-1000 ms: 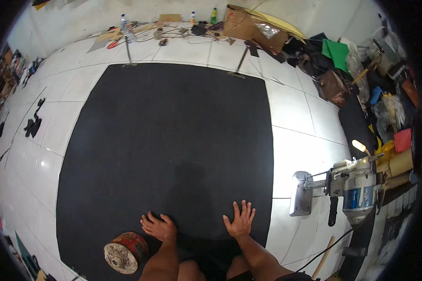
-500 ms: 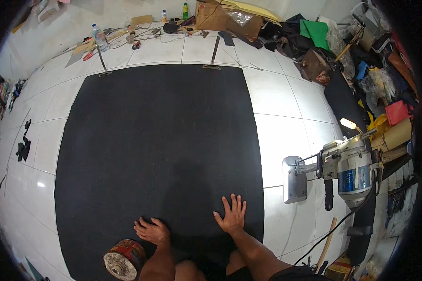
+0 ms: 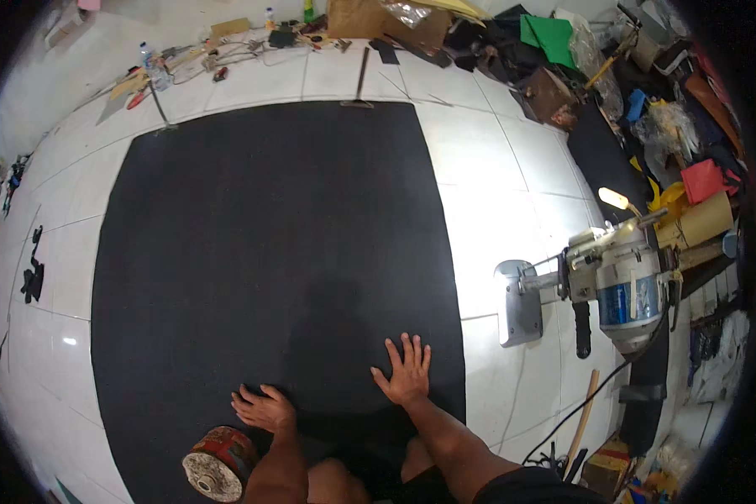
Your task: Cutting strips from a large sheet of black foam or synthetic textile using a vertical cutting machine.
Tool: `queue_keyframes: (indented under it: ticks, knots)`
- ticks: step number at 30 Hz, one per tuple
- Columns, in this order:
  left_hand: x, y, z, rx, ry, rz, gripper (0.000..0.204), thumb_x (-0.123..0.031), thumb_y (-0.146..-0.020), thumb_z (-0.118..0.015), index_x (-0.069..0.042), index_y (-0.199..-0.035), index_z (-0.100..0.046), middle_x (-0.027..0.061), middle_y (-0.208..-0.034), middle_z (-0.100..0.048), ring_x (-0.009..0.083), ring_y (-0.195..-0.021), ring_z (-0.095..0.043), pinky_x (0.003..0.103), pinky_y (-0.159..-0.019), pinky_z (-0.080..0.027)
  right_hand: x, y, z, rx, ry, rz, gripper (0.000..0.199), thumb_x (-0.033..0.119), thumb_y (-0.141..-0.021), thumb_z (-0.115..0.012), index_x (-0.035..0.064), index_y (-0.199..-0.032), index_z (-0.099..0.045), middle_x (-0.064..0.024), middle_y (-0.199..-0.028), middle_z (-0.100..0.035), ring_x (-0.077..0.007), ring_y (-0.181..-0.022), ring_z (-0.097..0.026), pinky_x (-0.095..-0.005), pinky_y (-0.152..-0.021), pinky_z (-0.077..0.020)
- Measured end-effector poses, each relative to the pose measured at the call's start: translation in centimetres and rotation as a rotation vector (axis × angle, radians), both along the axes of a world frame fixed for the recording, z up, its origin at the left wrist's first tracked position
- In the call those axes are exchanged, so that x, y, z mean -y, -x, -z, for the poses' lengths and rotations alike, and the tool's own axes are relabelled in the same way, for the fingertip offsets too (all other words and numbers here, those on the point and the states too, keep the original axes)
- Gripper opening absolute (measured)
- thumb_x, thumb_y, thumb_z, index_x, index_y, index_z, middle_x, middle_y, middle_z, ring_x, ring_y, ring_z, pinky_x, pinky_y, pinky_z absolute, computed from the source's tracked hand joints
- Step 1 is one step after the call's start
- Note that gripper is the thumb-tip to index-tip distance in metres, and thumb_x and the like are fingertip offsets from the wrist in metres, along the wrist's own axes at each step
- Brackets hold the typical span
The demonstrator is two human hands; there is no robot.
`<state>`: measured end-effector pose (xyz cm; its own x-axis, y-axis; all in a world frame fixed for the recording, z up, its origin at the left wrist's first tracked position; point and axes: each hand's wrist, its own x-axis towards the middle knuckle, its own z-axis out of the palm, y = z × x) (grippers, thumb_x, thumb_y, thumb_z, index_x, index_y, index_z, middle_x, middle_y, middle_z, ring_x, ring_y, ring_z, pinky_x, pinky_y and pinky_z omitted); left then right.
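Black sheet (image 3: 269, 252): a large dark mat or cloth spread flat over the white tiled floor (image 3: 504, 218), running from under both palms away to the far wall; it looks smooth, with no clear fold.
Right hand (image 3: 406, 374): flat on the sheet near its right edge, fingers fanned wide, palm down; it grasps nothing and only presses.
Left hand (image 3: 265, 409): on the sheet's near part, a little behind and to the left of the right one, fingers slightly curled with the tips down; holding nothing.
Doing it well: by my judgement this is smoothing or pinning the sheet, so weight should go straight down through open palms, any stroke should run outward toward the near edge, and the fingers should not drag or bunch the material.
Round weight (image 3: 214, 462): a rusty reddish drum-like block, just behind and left of the left hand, resting on the sheet's near corner.
Cutting machine (image 3: 622, 281): an upright electric cutter on a grey base plate, well to the right of the right hand, off the sheet; its cable trails back toward the person.
Wooden stick (image 3: 584, 420): lies on the tiles beside that cable.
Far clutter: tools, a bottle (image 3: 148, 57), cardboard and bags of coloured cloth line the far and right edges.
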<state>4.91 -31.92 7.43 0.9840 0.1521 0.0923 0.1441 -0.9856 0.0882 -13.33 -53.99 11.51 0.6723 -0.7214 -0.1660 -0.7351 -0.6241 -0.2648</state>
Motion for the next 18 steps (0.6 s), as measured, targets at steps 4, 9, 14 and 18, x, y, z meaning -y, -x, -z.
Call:
queue_keyframes:
  ticks: [4,9,14,18]
  knots:
    - [-1.2,-0.6,1.7,0.084,-0.056,0.093,0.056,-0.042,-0.096,-0.046,-0.008,-0.14,-0.048,0.0208,-0.148,-0.042,0.0402,-0.139,-0.037,0.056,-0.114,-0.028,0.4,-0.7,-0.4,0.111,0.074,-0.046,0.073,0.06,-0.092,-0.054,0.018,-0.15,-0.043,-0.0195,-0.157,-0.029,-0.0413,-0.149,-0.02,-0.0622,-0.118,-0.0117]
    - [-0.8,-1.4,1.7,0.151,-0.051,0.029,0.058,-0.049,-0.095,-0.046,-0.012,-0.139,-0.05,0.016,-0.145,-0.045,0.0376,-0.136,-0.041,0.054,-0.11,-0.032,0.7,-1.0,0.1,0.149,0.069,-0.018,0.07,0.059,-0.092,-0.055,0.0194,-0.149,-0.045,-0.0191,-0.156,-0.032,-0.0412,-0.148,-0.021,-0.0632,-0.118,-0.0138]
    - [-1.2,-1.2,2.5,0.14,-0.106,0.029,0.056,-0.05,-0.095,-0.044,-0.015,-0.139,-0.049,0.0134,-0.146,-0.043,0.0337,-0.138,-0.039,0.052,-0.111,-0.032,0.6,-0.5,0.5,0.09,0.045,-0.011,0.074,0.064,-0.093,-0.049,0.0217,-0.153,-0.037,-0.0166,-0.161,-0.023,-0.0378,-0.151,-0.014,-0.0598,-0.12,-0.0082]
    - [-0.7,-0.7,1.7,0.091,-0.088,0.011,0.056,-0.05,-0.096,-0.043,-0.017,-0.141,-0.048,0.0125,-0.147,-0.042,0.0318,-0.138,-0.038,0.053,-0.112,-0.03,0.6,-0.1,0.1,-0.025,0.0,-0.021,0.08,0.07,-0.093,-0.042,0.0235,-0.157,-0.029,-0.0147,-0.164,-0.014,-0.0354,-0.153,-0.006,-0.0574,-0.122,-0.0028]
